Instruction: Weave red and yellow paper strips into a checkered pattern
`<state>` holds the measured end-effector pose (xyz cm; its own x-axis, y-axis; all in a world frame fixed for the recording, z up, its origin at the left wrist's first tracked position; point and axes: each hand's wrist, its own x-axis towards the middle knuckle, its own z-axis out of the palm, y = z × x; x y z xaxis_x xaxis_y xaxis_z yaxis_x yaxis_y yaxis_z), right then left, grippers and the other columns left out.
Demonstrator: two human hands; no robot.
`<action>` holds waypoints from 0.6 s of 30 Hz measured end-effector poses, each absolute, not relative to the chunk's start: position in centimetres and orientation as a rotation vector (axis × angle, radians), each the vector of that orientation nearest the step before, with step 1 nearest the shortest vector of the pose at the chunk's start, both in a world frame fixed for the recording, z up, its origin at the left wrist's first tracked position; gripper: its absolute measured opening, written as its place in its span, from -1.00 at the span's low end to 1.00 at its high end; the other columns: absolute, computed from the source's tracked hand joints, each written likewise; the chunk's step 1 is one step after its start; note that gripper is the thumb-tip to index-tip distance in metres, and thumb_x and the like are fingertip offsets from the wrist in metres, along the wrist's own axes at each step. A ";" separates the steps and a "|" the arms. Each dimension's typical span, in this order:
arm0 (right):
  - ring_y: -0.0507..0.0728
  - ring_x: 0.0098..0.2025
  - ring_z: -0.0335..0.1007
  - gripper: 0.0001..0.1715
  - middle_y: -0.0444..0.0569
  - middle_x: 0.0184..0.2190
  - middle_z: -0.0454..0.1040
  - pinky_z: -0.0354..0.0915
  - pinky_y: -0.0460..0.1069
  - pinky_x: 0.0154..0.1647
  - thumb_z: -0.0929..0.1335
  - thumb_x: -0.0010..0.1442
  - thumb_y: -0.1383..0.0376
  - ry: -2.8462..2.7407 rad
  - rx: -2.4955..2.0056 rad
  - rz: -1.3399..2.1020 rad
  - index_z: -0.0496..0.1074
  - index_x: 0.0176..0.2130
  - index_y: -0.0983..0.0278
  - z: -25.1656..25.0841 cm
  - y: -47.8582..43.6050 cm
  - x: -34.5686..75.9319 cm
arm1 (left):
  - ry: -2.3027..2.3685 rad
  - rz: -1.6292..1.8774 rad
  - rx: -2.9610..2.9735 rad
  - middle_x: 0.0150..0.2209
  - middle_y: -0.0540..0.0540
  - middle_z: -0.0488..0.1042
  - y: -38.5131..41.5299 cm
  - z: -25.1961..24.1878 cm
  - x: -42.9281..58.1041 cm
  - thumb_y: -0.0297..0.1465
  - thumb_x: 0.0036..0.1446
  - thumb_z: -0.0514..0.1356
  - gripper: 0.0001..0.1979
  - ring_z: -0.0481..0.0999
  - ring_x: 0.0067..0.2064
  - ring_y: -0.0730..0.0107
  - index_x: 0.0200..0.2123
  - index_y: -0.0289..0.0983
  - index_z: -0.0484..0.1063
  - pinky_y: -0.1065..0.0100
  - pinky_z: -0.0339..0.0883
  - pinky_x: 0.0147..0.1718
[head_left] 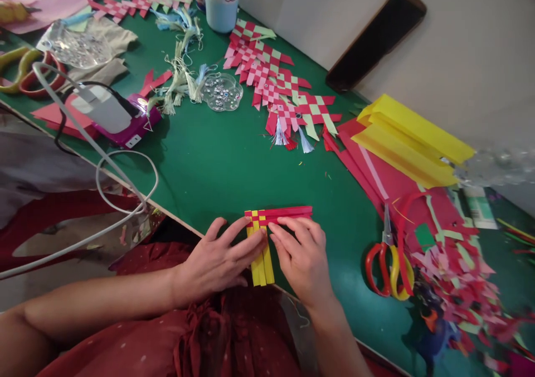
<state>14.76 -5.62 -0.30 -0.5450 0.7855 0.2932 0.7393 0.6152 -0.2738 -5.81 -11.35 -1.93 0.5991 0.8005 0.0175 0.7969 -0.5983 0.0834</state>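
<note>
A small weave of red and yellow paper strips (267, 218) lies at the near edge of the green table (217, 159). Its yellow strips hang toward me, its red strips run to the right. My left hand (217, 260) lies on the weave's left part, fingers stretched flat over the yellow strips. My right hand (303, 254) rests beside it, fingertips pressing the red strips where they cross the yellow ones. Neither hand lifts the paper off the table.
Finished red-and-green woven pieces (276, 87) lie in a row at the back. Folded yellow paper (409, 140) sits on red sheets, with red-and-yellow scissors (388, 254) and paper scraps (455, 276) to the right. A dish of googly eyes (221, 91), a phone (376, 39) and a white cable (125, 193) are nearby.
</note>
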 end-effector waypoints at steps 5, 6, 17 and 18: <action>0.16 -0.08 0.33 -0.81 -0.04 -0.17 0.56 0.25 0.11 -0.01 0.37 0.26 0.36 -2.394 -1.237 0.215 0.54 -0.13 0.17 0.0 -4.9 14.4 | 1.379 0.046 2.749 0.38 -0.02 0.06 -11.3 -2.0 -5.7 0.11 0.13 0.16 -0.23 0.10 0.26 -0.10 0.33 -0.04 0.12 0.05 0.15 0.03; 0.15 -0.09 0.33 -0.80 -0.03 -0.18 0.56 0.25 0.10 -0.01 0.37 0.25 0.36 -2.366 -1.232 0.216 0.54 -0.13 0.18 0.1 -4.7 14.3 | 1.381 0.039 2.743 0.38 -0.02 0.07 -11.3 -2.0 -5.7 0.11 0.13 0.15 -0.24 0.10 0.26 -0.11 0.33 -0.03 0.12 0.04 0.15 0.04; 0.21 -0.01 0.29 -0.89 -0.05 -0.12 0.53 0.15 0.14 0.01 0.36 0.27 0.27 -2.471 -1.305 0.267 0.51 -0.22 0.18 -0.1 -1.6 12.6 | 1.384 0.109 2.769 0.36 0.04 0.09 -11.4 -2.3 -5.7 0.09 0.20 0.09 -0.32 0.08 0.26 -0.04 0.31 -0.04 0.15 0.01 0.16 0.03; 0.21 -0.01 0.29 -0.90 -0.05 -0.11 0.52 0.15 0.14 0.01 0.36 0.27 0.27 -2.466 -1.313 0.279 0.51 -0.22 0.18 -0.2 -1.5 12.6 | 1.385 0.113 2.772 0.36 0.05 0.09 -11.4 -2.3 -5.7 0.09 0.20 0.10 -0.32 0.07 0.26 -0.04 0.31 -0.03 0.15 0.01 0.17 0.02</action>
